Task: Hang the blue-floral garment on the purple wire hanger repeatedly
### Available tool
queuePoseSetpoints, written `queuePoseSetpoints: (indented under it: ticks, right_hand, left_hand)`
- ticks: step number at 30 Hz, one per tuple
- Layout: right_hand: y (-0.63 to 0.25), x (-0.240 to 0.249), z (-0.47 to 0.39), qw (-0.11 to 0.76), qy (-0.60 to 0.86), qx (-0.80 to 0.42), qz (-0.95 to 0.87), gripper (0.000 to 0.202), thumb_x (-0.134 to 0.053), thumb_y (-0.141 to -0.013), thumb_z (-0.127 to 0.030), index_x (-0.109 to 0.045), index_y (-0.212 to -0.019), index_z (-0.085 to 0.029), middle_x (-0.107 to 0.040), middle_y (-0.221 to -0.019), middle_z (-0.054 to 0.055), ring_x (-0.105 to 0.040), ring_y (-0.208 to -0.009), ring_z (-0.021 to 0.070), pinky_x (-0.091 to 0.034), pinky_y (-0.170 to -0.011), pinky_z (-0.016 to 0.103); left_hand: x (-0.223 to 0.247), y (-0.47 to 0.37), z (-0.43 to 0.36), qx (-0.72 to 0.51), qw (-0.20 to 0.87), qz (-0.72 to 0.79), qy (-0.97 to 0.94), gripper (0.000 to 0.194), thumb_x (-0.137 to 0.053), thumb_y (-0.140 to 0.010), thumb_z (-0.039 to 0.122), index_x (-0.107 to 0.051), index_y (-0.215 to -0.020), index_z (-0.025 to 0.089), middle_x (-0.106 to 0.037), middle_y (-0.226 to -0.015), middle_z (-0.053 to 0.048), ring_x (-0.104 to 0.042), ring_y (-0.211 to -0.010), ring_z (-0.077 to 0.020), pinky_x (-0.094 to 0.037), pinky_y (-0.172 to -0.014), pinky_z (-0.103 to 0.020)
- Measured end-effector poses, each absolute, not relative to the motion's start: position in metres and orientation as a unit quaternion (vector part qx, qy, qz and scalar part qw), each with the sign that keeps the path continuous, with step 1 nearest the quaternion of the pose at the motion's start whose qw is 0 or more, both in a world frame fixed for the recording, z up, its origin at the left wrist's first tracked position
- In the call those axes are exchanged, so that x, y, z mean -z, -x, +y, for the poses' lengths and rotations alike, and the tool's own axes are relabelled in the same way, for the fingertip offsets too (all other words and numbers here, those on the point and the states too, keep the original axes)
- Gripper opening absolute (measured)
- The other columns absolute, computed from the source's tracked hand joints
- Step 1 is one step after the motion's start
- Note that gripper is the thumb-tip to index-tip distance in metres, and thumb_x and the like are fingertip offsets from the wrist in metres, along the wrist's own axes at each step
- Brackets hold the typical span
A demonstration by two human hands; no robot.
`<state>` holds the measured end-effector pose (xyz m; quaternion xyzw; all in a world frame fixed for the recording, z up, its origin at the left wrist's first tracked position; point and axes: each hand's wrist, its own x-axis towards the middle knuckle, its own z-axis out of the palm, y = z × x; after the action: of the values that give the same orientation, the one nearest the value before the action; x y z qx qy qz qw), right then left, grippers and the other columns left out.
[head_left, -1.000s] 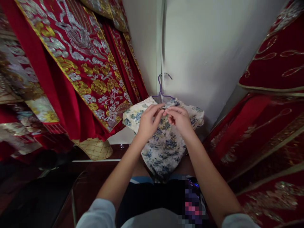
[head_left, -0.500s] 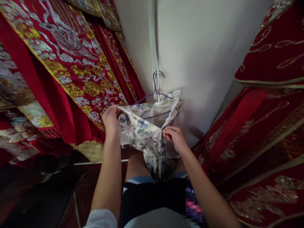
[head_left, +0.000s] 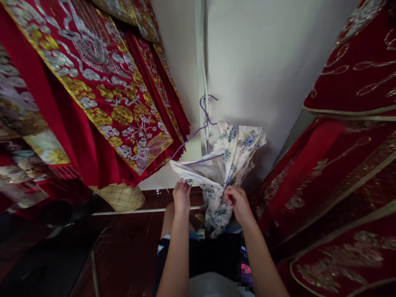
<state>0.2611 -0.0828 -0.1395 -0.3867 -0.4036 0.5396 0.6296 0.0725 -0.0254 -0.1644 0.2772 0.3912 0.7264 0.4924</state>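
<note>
Fingers [head_left: 229, 193] of the right hand [head_left: 239, 204] are closed narrowly on the front of the floral shirt [head_left: 232, 159], where the neck edges meet. Left hand [head_left: 182, 200] is placed at the shirt's left edge, fingers bent and close together; whether cloth is gripped there cannot be told. Shirt is hung aslant on the purple hanger [head_left: 207, 119], in the middle, between the person and the far wall [head_left: 253, 53]. Right shoulder of the shirt is draped over the hanger; left arm of the hanger is left bare, its tip touching the shirt edge or just beside it. Lower bar is seen through the open neck. Hook is set against a white strip [head_left: 204, 74] on the wall. Embroidered red cloth [head_left: 117, 95] is hung at left, a red garment [head_left: 355, 90] at right.
</note>
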Motion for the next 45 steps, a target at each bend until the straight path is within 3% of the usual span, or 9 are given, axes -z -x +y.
queuePoseSetpoints:
  ticks: [5,11,15,19,28,31,37,41,45]
  right_hand:
    - [-0.282,0.152,-0.081,0.643,0.421,-0.511,-0.385,0.027,-0.058,-0.067,-0.032,-0.048,-0.045,-0.020,-0.038,-0.044,-0.005,-0.031,-0.042,0.0085,-0.019,-0.044,0.025]
    - [-0.300,0.173,-0.078,0.479,0.562,-0.484,-0.470,0.024,-0.060,-0.063,-0.040,-0.058,-0.049,-0.020,-0.049,-0.046,0.000,-0.043,-0.047,0.0139,-0.030,-0.048,0.027]
    - [-0.302,0.158,-0.084,0.513,0.560,-0.378,-0.529,0.025,-0.074,-0.059,-0.034,-0.068,-0.078,-0.019,-0.068,-0.081,0.006,-0.061,-0.079,0.0232,-0.047,-0.076,0.035]
    - [-0.281,0.135,-0.096,0.444,0.386,-0.527,-0.613,0.038,-0.078,-0.063,-0.026,-0.067,-0.099,-0.021,-0.070,-0.099,0.004,-0.062,-0.095,0.0240,-0.047,-0.088,0.036]
    - [-0.242,0.119,-0.093,0.417,0.380,-0.764,-0.312,0.021,-0.056,-0.047,-0.029,-0.059,-0.066,-0.020,-0.062,-0.061,0.004,-0.058,-0.060,0.0207,-0.049,-0.062,0.033]
    - [-0.264,0.097,-0.090,0.355,0.406,-0.769,-0.344,0.021,-0.062,-0.048,-0.029,-0.062,-0.067,-0.018,-0.063,-0.058,0.004,-0.058,-0.057,0.0201,-0.048,-0.058,0.032]
    - [-0.322,0.042,-0.057,0.410,0.406,-0.543,-0.610,0.021,-0.074,-0.051,-0.019,-0.054,-0.058,-0.019,-0.054,-0.056,-0.005,-0.047,-0.055,0.0111,-0.035,-0.052,0.022]
    - [-0.324,0.033,-0.002,0.496,0.385,-0.372,-0.684,0.013,-0.067,-0.058,-0.016,-0.056,-0.064,-0.019,-0.048,-0.056,-0.007,-0.041,-0.054,0.0098,-0.029,-0.051,0.021]
    - [-0.297,0.051,0.055,0.544,0.398,-0.338,-0.657,0.045,-0.072,-0.060,-0.022,-0.065,-0.105,-0.019,-0.061,-0.071,-0.007,-0.048,-0.060,0.0116,-0.038,-0.060,0.023]
  left_hand:
    - [0.164,-0.080,-0.036,-0.631,0.492,0.443,-0.404,0.015,-0.078,-0.061,0.015,-0.067,-0.071,0.013,-0.068,-0.074,-0.003,-0.061,-0.081,-0.0176,-0.048,-0.088,-0.032]
    - [0.136,-0.090,-0.060,-0.598,0.500,0.366,-0.508,0.029,-0.065,-0.086,0.044,-0.060,-0.078,0.017,-0.058,-0.077,-0.001,-0.055,-0.077,-0.0145,-0.047,-0.080,-0.028]
    - [0.113,-0.099,-0.081,-0.594,0.539,0.290,-0.521,0.029,-0.065,-0.088,0.046,-0.060,-0.081,0.018,-0.054,-0.080,-0.002,-0.053,-0.074,-0.0141,-0.046,-0.071,-0.025]
    - [0.096,-0.109,-0.096,-0.563,0.484,0.290,-0.604,0.022,-0.061,-0.092,0.040,-0.065,-0.087,0.019,-0.059,-0.086,-0.005,-0.055,-0.080,-0.0165,-0.047,-0.075,-0.027]
    - [0.119,-0.094,-0.084,-0.471,0.486,0.309,-0.668,0.049,-0.051,-0.095,0.054,-0.057,-0.134,0.026,-0.059,-0.130,-0.012,-0.055,-0.124,-0.0260,-0.041,-0.108,-0.040]
    - [0.146,-0.080,-0.079,-0.375,0.531,0.353,-0.673,0.054,-0.053,-0.088,0.066,-0.071,-0.112,0.021,-0.070,-0.102,-0.011,-0.065,-0.095,-0.0258,-0.052,-0.082,-0.035]
    - [0.167,-0.031,-0.075,-0.197,0.357,0.455,-0.792,0.038,-0.073,-0.076,0.048,-0.063,-0.057,0.017,-0.053,-0.050,0.002,-0.044,-0.048,-0.0118,-0.030,-0.049,-0.023]
    - [0.139,0.016,-0.057,-0.342,0.270,0.459,-0.774,0.028,-0.077,-0.074,0.041,-0.066,-0.056,0.022,-0.062,-0.056,-0.001,-0.055,-0.056,-0.0186,-0.043,-0.060,-0.027]
    - [0.097,0.044,-0.038,-0.411,0.226,0.476,-0.744,0.020,-0.078,-0.072,0.040,-0.072,-0.061,0.024,-0.077,-0.096,-0.009,-0.067,-0.098,-0.0322,-0.043,-0.101,-0.040]
